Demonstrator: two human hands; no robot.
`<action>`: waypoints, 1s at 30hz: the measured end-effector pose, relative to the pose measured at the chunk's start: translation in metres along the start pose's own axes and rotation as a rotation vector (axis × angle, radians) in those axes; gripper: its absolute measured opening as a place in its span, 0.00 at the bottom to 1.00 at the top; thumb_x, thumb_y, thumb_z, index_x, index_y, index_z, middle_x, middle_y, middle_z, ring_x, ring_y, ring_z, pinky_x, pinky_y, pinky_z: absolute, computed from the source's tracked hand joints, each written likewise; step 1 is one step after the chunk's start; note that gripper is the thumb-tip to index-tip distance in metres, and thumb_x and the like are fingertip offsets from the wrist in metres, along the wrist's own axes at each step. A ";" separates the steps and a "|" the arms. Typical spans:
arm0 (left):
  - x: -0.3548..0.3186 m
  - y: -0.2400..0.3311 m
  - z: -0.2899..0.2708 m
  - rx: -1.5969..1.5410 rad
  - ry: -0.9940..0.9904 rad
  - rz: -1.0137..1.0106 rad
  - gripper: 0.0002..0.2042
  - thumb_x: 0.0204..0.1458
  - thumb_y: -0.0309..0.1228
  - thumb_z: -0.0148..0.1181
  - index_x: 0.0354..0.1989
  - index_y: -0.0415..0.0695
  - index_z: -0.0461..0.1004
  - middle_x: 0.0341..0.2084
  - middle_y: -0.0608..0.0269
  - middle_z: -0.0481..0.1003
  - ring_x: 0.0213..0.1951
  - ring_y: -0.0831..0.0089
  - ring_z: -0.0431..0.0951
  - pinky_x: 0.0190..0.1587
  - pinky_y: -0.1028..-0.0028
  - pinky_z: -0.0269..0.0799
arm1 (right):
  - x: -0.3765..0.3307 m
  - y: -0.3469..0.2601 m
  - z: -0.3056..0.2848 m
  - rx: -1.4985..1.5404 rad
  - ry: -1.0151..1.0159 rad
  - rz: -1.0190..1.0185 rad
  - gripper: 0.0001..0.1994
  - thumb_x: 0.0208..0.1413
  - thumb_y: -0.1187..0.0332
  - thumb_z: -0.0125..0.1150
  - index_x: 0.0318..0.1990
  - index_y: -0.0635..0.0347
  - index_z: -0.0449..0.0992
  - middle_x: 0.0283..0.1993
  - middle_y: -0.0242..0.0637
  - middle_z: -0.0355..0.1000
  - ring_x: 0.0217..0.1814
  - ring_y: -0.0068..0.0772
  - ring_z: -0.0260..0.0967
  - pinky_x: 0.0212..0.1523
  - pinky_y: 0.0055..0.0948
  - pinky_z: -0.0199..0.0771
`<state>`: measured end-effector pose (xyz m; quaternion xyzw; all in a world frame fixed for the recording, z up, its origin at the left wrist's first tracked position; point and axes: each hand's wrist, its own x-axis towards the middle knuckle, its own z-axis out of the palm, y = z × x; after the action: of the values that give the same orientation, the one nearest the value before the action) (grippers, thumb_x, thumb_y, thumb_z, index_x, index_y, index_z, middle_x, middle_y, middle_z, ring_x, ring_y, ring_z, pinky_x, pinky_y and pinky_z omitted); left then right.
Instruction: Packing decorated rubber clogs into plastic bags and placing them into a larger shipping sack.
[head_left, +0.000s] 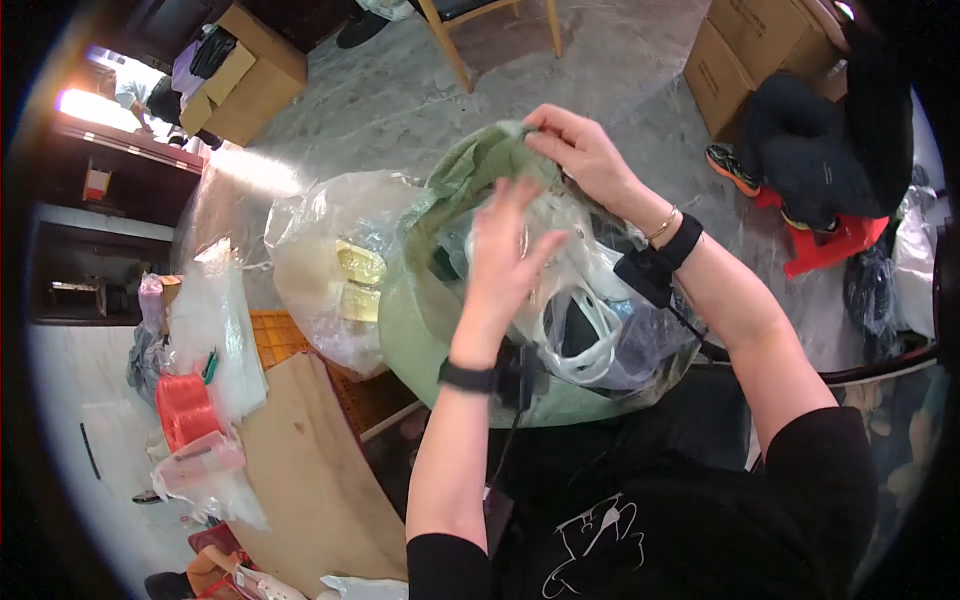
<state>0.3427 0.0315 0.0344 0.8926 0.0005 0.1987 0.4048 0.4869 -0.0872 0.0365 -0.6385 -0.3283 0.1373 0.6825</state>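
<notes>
A green woven sack [420,330] stands in front of me with its mouth spread. At the far side of the mouth, my right hand [590,160] pinches the sack's rim between thumb and fingers. Over the opening hangs my left hand [500,260], smeared by motion, with its thumb and fingers apart and nothing in it. Inside the sack lie clear plastic bags [655,345] and a white loop-shaped plastic piece [600,360]; the deeper contents are hidden. Both wrists wear black straps with small devices.
A clear plastic bag with pale yellow pieces [360,280] sits left of the sack, by an orange crate [275,335]. A brown board [300,460] and red twine [187,412] lie at left. Another person [800,150] sits at right near cardboard boxes [735,70]. A chair [490,15] stands ahead.
</notes>
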 end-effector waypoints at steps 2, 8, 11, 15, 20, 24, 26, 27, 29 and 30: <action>-0.026 0.016 -0.045 0.243 0.139 -0.050 0.23 0.52 0.31 0.63 0.57 0.43 0.69 0.63 0.45 0.61 0.64 0.52 0.61 0.66 0.60 0.55 | -0.011 -0.010 -0.012 -0.030 0.062 0.049 0.08 0.63 0.69 0.55 0.44 0.63 0.71 0.28 0.23 0.65 0.26 0.12 0.59 0.27 0.17 0.61; -0.131 0.010 -0.081 0.568 0.232 -0.639 0.24 0.51 0.31 0.65 0.56 0.42 0.66 0.51 0.51 0.66 0.54 0.55 0.69 0.55 0.58 0.66 | -0.082 -0.042 0.020 -0.516 0.284 -0.377 0.21 0.52 0.68 0.65 0.54 0.58 0.71 0.46 0.39 0.70 0.46 0.34 0.69 0.47 0.32 0.70; -0.152 0.004 -0.085 0.303 0.220 -0.754 0.27 0.49 0.33 0.67 0.56 0.42 0.64 0.46 0.52 0.66 0.49 0.55 0.71 0.48 0.60 0.69 | -0.150 -0.038 0.039 -0.793 -0.124 -0.513 0.29 0.43 0.64 0.71 0.57 0.47 0.72 0.60 0.38 0.64 0.63 0.44 0.61 0.66 0.50 0.55; -0.130 0.016 -0.032 0.606 0.283 -0.503 0.29 0.48 0.41 0.68 0.54 0.43 0.65 0.47 0.52 0.67 0.45 0.52 0.73 0.44 0.60 0.71 | -0.184 -0.027 0.057 -0.873 -0.371 -0.342 0.34 0.39 0.58 0.73 0.59 0.39 0.71 0.69 0.38 0.55 0.75 0.50 0.45 0.71 0.62 0.39; -0.157 -0.022 -0.053 0.559 0.311 -0.520 0.07 0.59 0.28 0.50 0.42 0.39 0.67 0.37 0.49 0.73 0.38 0.48 0.75 0.39 0.57 0.72 | -0.178 -0.013 0.066 -0.933 -0.400 -0.341 0.30 0.45 0.53 0.69 0.59 0.42 0.69 0.72 0.41 0.50 0.77 0.52 0.39 0.69 0.70 0.37; -0.156 0.015 -0.048 0.333 0.330 -0.650 0.25 0.53 0.45 0.62 0.49 0.37 0.66 0.44 0.47 0.74 0.47 0.52 0.75 0.47 0.59 0.70 | -0.173 -0.004 0.066 -0.967 -0.409 -0.387 0.28 0.46 0.54 0.68 0.57 0.44 0.70 0.71 0.42 0.51 0.76 0.52 0.41 0.69 0.67 0.40; -0.160 0.008 -0.024 0.649 0.067 -0.631 0.24 0.50 0.42 0.65 0.50 0.38 0.68 0.45 0.48 0.74 0.47 0.50 0.73 0.50 0.59 0.69 | -0.175 0.002 0.074 -0.964 -0.422 -0.413 0.27 0.47 0.54 0.67 0.56 0.44 0.71 0.71 0.42 0.51 0.76 0.52 0.41 0.69 0.67 0.41; -0.170 -0.007 -0.025 0.747 0.002 -0.578 0.18 0.52 0.38 0.62 0.46 0.39 0.70 0.44 0.48 0.75 0.47 0.49 0.73 0.50 0.58 0.69 | -0.173 0.001 0.079 -0.970 -0.429 -0.433 0.26 0.47 0.54 0.67 0.56 0.45 0.72 0.71 0.41 0.52 0.76 0.52 0.42 0.69 0.67 0.41; -0.180 -0.026 -0.029 0.638 0.118 -0.566 0.05 0.57 0.29 0.54 0.36 0.40 0.72 0.38 0.50 0.76 0.42 0.46 0.74 0.46 0.59 0.70 | -0.169 0.000 0.084 -0.999 -0.441 -0.450 0.26 0.47 0.54 0.67 0.55 0.45 0.72 0.71 0.41 0.52 0.76 0.51 0.42 0.69 0.68 0.41; -0.179 -0.018 -0.038 0.266 0.421 -0.651 0.07 0.59 0.29 0.51 0.38 0.39 0.72 0.34 0.47 0.75 0.36 0.52 0.75 0.43 0.62 0.70 | -0.172 0.001 0.080 -1.035 -0.447 -0.438 0.25 0.47 0.54 0.67 0.54 0.45 0.73 0.70 0.40 0.53 0.76 0.51 0.42 0.69 0.68 0.41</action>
<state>0.1674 0.0415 -0.0195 0.8301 0.3914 0.2370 0.3187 0.3090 -0.1291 -0.0138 -0.7610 -0.6115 -0.0530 0.2099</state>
